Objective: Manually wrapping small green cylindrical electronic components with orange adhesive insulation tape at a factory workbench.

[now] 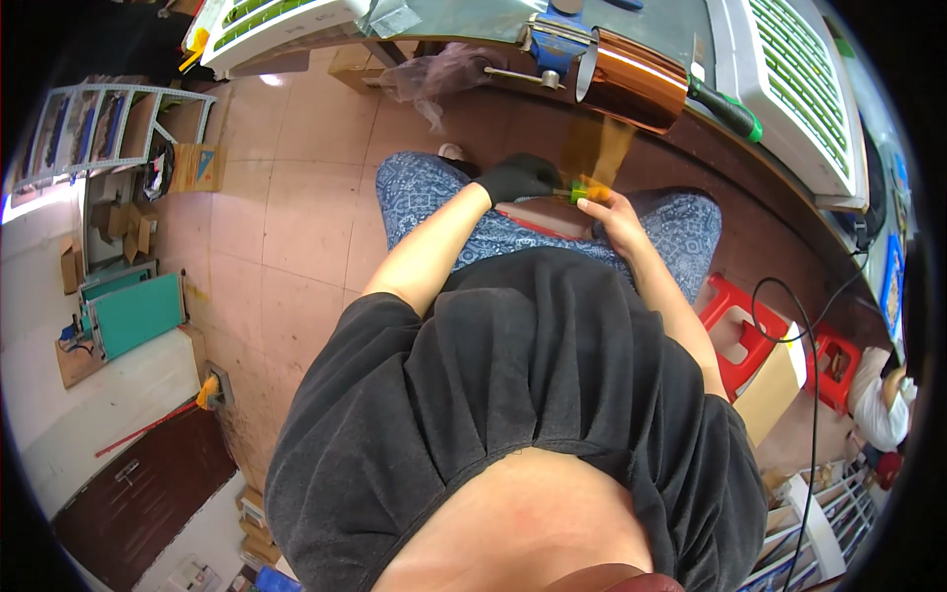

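My left hand [520, 179], in a black glove, is closed over my lap at one end of a small green-and-yellow object [578, 191]; its exact kind is too small to tell. From the other side, my bare right hand [618, 217] pinches this object between thumb and fingers. Just beyond, an amber see-through film [610, 153] hangs below a shiny copper-coloured cylinder [636, 81]. A blue vise [555, 44] at the bench edge stands against the cylinder's left end. A green-and-black handle [728, 109] lies at its right end.
The workbench [473, 22] runs across the front, with white slatted units [804, 89] on it. Clear plastic wrap [434, 79] hangs below its edge. Red stools [745, 331], a cardboard piece [771, 390] and a black cable [811, 444] are at right. Another person [878, 405] is at far right.
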A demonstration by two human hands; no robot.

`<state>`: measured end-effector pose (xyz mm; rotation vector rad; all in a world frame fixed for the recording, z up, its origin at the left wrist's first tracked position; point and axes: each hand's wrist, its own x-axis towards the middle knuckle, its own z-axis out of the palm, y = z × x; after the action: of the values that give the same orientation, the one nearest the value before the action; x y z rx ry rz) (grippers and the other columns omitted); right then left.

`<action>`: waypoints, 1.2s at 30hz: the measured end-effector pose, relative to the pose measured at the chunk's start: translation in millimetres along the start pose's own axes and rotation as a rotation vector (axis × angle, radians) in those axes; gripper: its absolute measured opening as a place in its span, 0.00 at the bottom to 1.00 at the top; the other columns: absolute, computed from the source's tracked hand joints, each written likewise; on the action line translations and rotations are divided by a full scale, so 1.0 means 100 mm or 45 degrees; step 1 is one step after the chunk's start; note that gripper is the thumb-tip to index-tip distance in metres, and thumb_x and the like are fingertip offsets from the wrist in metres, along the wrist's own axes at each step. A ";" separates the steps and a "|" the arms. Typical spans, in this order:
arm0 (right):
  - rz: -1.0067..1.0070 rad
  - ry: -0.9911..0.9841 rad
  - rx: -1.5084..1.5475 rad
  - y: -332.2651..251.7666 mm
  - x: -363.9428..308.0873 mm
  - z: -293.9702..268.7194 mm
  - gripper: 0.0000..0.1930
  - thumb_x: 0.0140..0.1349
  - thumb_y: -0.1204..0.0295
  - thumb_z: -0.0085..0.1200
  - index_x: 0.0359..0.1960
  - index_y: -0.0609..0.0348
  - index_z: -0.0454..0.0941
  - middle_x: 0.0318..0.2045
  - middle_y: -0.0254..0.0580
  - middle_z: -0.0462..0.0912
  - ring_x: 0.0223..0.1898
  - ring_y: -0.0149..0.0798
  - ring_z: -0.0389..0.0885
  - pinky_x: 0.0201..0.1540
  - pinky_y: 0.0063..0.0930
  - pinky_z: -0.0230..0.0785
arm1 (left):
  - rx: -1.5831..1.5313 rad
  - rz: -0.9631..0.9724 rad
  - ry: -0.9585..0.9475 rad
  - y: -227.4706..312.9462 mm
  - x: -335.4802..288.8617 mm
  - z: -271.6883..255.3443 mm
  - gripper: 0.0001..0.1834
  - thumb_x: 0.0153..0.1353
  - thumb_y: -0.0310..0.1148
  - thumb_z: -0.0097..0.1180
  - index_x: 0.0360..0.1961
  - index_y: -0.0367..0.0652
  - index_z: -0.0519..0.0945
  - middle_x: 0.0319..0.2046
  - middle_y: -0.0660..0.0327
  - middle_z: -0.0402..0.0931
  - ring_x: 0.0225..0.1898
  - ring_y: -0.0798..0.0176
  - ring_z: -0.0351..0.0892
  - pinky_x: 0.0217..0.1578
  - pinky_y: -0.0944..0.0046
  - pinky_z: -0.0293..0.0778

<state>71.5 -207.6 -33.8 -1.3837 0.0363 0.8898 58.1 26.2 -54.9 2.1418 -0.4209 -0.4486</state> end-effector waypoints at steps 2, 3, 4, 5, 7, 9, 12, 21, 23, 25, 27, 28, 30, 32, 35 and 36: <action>0.020 -0.035 -0.013 -0.02 0.01 0.02 0.16 0.55 0.73 0.59 0.45 0.64 0.75 0.39 0.38 0.80 0.40 0.30 0.76 0.48 0.22 0.67 | 0.004 -0.026 0.022 -0.05 -0.02 0.02 0.17 0.56 0.42 0.53 0.39 0.42 0.80 0.36 0.51 0.78 0.40 0.50 0.76 0.43 0.60 0.71; 0.020 -0.041 -0.015 -0.03 0.01 0.04 0.16 0.55 0.73 0.59 0.45 0.64 0.75 0.39 0.38 0.80 0.40 0.30 0.76 0.48 0.22 0.67 | 0.051 0.002 0.090 -0.11 -0.04 0.05 0.16 0.56 0.40 0.53 0.39 0.41 0.80 0.35 0.51 0.78 0.39 0.52 0.77 0.42 0.61 0.71; -0.030 -0.042 -0.031 -0.03 0.01 0.08 0.17 0.55 0.73 0.60 0.46 0.64 0.75 0.39 0.38 0.80 0.41 0.30 0.76 0.49 0.22 0.66 | 0.098 0.028 0.160 -0.16 -0.06 0.07 0.15 0.56 0.39 0.53 0.38 0.39 0.80 0.34 0.52 0.78 0.38 0.54 0.77 0.41 0.61 0.71; -0.084 -0.029 -0.044 -0.03 0.00 0.08 0.17 0.55 0.73 0.60 0.46 0.65 0.75 0.40 0.37 0.80 0.42 0.30 0.76 0.50 0.22 0.65 | 0.097 0.034 0.156 -0.16 -0.05 0.09 0.15 0.56 0.39 0.53 0.38 0.39 0.80 0.34 0.52 0.78 0.38 0.54 0.77 0.41 0.61 0.71; -0.072 -0.013 -0.113 0.04 0.04 0.03 0.17 0.55 0.73 0.60 0.46 0.65 0.75 0.40 0.37 0.80 0.42 0.30 0.75 0.50 0.22 0.65 | -0.332 -0.279 0.245 -0.15 -0.04 0.17 0.12 0.57 0.35 0.52 0.36 0.37 0.79 0.31 0.56 0.78 0.35 0.59 0.78 0.39 0.65 0.72; -0.060 -0.009 -0.182 0.03 0.06 0.05 0.17 0.55 0.73 0.60 0.46 0.65 0.75 0.40 0.36 0.79 0.42 0.30 0.75 0.51 0.22 0.64 | -0.629 -0.300 0.361 -0.22 -0.09 0.26 0.10 0.57 0.35 0.53 0.32 0.39 0.79 0.27 0.59 0.77 0.29 0.61 0.76 0.31 0.66 0.70; -0.094 0.019 -0.151 0.01 0.06 0.07 0.17 0.54 0.73 0.60 0.45 0.66 0.76 0.39 0.36 0.79 0.41 0.30 0.75 0.49 0.22 0.65 | -1.465 -0.464 0.634 -0.42 -0.10 0.33 0.09 0.59 0.34 0.53 0.29 0.40 0.79 0.23 0.63 0.75 0.23 0.67 0.74 0.22 0.69 0.67; -0.065 0.053 -0.020 0.10 0.05 0.01 0.15 0.54 0.73 0.60 0.41 0.67 0.76 0.37 0.37 0.78 0.39 0.29 0.75 0.45 0.21 0.67 | -0.067 -0.015 0.591 0.11 -0.25 0.04 0.14 0.53 0.40 0.61 0.32 0.38 0.81 0.32 0.56 0.79 0.38 0.57 0.77 0.44 0.62 0.69; -0.112 0.026 -0.024 0.05 0.04 0.06 0.14 0.54 0.73 0.60 0.41 0.67 0.76 0.37 0.37 0.78 0.38 0.29 0.75 0.45 0.21 0.67 | 0.040 0.088 0.532 0.15 -0.24 0.02 0.15 0.51 0.41 0.62 0.32 0.39 0.81 0.35 0.53 0.79 0.39 0.55 0.77 0.43 0.61 0.70; -0.084 0.023 -0.063 -0.01 0.02 0.09 0.14 0.54 0.74 0.60 0.41 0.67 0.76 0.38 0.36 0.78 0.38 0.29 0.75 0.45 0.21 0.67 | 0.144 0.191 0.470 0.17 -0.22 0.04 0.16 0.49 0.42 0.63 0.32 0.40 0.82 0.37 0.51 0.78 0.40 0.53 0.77 0.43 0.60 0.70; -0.055 0.029 -0.098 -0.01 0.01 0.07 0.14 0.54 0.74 0.60 0.41 0.67 0.77 0.38 0.36 0.78 0.38 0.28 0.75 0.45 0.21 0.66 | 0.117 0.225 0.487 0.19 -0.18 0.09 0.20 0.48 0.44 0.64 0.34 0.38 0.81 0.39 0.51 0.78 0.42 0.51 0.76 0.43 0.58 0.71; -0.043 0.013 -0.129 0.01 0.02 0.05 0.15 0.54 0.75 0.59 0.43 0.66 0.76 0.42 0.37 0.77 0.43 0.31 0.74 0.50 0.23 0.64 | 0.117 0.225 0.486 0.21 -0.15 0.13 0.20 0.48 0.44 0.64 0.34 0.38 0.81 0.39 0.51 0.78 0.42 0.51 0.76 0.43 0.58 0.71; -0.029 0.005 -0.156 0.05 0.03 0.03 0.16 0.54 0.75 0.59 0.45 0.66 0.75 0.46 0.39 0.76 0.47 0.33 0.73 0.54 0.26 0.62 | 0.093 -0.074 0.488 0.30 -0.13 0.23 0.21 0.47 0.44 0.66 0.35 0.37 0.81 0.40 0.52 0.78 0.42 0.53 0.76 0.44 0.58 0.71; -0.199 0.011 -0.120 0.10 0.03 0.03 0.14 0.53 0.74 0.61 0.41 0.64 0.78 0.45 0.39 0.77 0.47 0.33 0.73 0.51 0.24 0.64 | -0.119 -0.174 0.541 0.34 -0.09 0.33 0.21 0.48 0.43 0.66 0.36 0.37 0.81 0.40 0.52 0.78 0.42 0.55 0.77 0.44 0.60 0.71; -0.427 0.112 -0.424 0.18 0.06 -0.01 0.13 0.51 0.73 0.62 0.39 0.61 0.79 0.56 0.48 0.68 0.58 0.42 0.65 0.59 0.30 0.57 | -0.513 -0.294 0.552 0.39 -0.05 0.38 0.20 0.49 0.40 0.65 0.39 0.37 0.80 0.41 0.52 0.77 0.42 0.59 0.77 0.44 0.64 0.71; -0.428 0.112 -0.423 0.14 0.04 0.00 0.13 0.51 0.73 0.62 0.39 0.61 0.79 0.56 0.48 0.68 0.58 0.42 0.65 0.59 0.30 0.57 | -0.695 -0.316 0.512 0.42 -0.04 0.37 0.20 0.50 0.39 0.65 0.41 0.37 0.79 0.41 0.52 0.77 0.42 0.61 0.77 0.44 0.66 0.71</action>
<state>66.7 -206.5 -47.6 -1.6771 -0.2811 0.5686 31.7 -20.8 -39.3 1.6909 0.1834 -0.2227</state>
